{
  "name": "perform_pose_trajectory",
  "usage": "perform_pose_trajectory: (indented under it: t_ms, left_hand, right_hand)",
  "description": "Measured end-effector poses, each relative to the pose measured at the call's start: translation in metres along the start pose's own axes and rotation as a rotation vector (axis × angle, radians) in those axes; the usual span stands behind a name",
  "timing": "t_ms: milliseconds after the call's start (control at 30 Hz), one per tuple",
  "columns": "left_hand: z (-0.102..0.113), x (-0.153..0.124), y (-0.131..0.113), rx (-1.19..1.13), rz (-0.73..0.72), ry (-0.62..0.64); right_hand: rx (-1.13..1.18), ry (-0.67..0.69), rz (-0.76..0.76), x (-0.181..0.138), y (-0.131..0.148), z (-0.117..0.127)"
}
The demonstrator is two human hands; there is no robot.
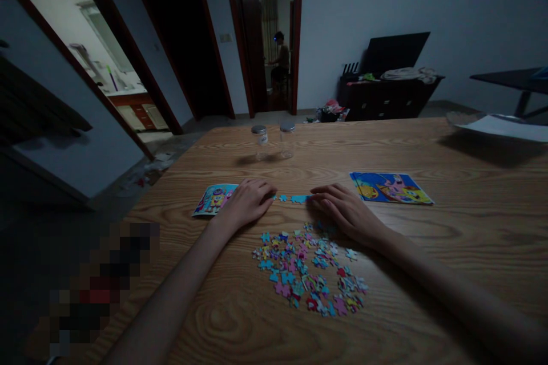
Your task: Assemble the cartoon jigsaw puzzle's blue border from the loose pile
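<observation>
A short row of light-blue puzzle pieces (301, 199) lies across the table between my hands, with small gaps in it. My left hand (252, 199) rests at the row's left end, fingers bent and closed over a puzzle piece that mostly hides beneath them. At the right end, the fingers of my right hand (345, 211) are closed down on the strip's end, covering it. Nearer to me spreads a loose heap of multicoloured puzzle pieces (299, 265). A cartoon picture card (214, 198) sits partly behind my left hand, and another picture card (391, 188) lies beyond my right hand.
Two clear jars with metal lids, a left jar (259, 142) and a right jar (287, 141), stand farther back on the wooden table (214, 313). A glass dish with white paper (505, 126) is at the far right. Someone sits (281, 57) beyond the doorway.
</observation>
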State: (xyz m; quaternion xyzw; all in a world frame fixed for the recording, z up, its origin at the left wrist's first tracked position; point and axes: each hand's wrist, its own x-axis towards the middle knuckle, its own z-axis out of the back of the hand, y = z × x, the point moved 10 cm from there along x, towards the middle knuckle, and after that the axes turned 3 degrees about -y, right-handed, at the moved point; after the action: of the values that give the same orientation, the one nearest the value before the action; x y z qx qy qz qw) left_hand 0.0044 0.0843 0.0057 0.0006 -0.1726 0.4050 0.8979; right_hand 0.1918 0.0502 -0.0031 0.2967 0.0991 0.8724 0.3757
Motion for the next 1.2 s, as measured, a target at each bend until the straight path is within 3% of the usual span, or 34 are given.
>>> perform_pose_trajectory:
  t_ms: [200,367,433,567,700,1000,1200]
  left_hand:
    - [-0.001,0.0,-0.002,-0.005,-0.017,-0.005]
    - [0.0,-0.001,0.0,-0.01,-0.002,0.009]
    - [0.001,-0.001,0.0,-0.012,0.002,0.005]
    - [0.002,-0.002,-0.002,-0.016,-0.009,0.0]
    - [0.007,-0.001,-0.003,-0.013,-0.008,-0.044]
    - [0.015,0.002,-0.011,0.08,-0.085,-0.134]
    - [0.012,0.002,-0.016,0.108,-0.097,-0.121]
  right_hand:
    - [0.081,-0.069,-0.02,0.0,-0.004,0.007]
    - [0.236,-0.151,-0.185,-0.003,-0.026,0.018]
    - [0.276,-0.091,-0.22,-0.004,-0.029,0.018]
    - [0.305,0.142,-0.153,-0.012,-0.014,0.011]
    - [0.301,0.243,-0.121,-0.022,-0.005,0.013]
    - [0.371,0.626,-0.141,-0.041,-0.002,0.013]
    - [0.307,0.629,-0.076,-0.045,0.004,0.011]
